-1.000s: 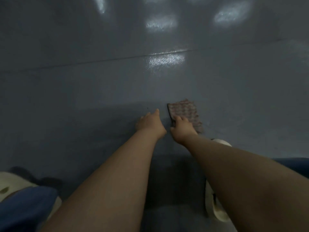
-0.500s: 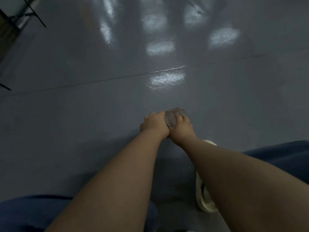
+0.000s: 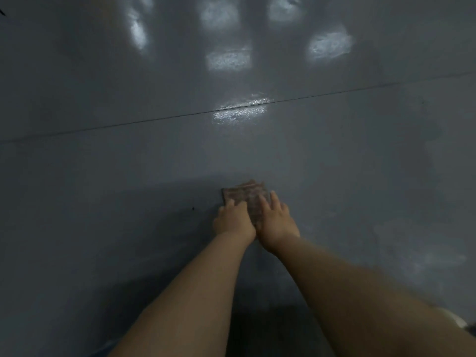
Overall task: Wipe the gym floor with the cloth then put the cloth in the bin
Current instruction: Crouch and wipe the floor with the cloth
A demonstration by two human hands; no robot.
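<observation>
While the cloth [image 3: 244, 199] lies flat on the grey gym floor [image 3: 103, 176], near the middle of the view, both hands press on its near edge. The left hand [image 3: 231, 221] covers the cloth's near left corner, fingers somewhat bent over it; the right hand [image 3: 277, 222] rests with straight fingers on its right side. Wiping looks to be under way. No bin is in view, so carrying the cloth there is left. A dark seam [image 3: 154, 119] crosses the far floor.
</observation>
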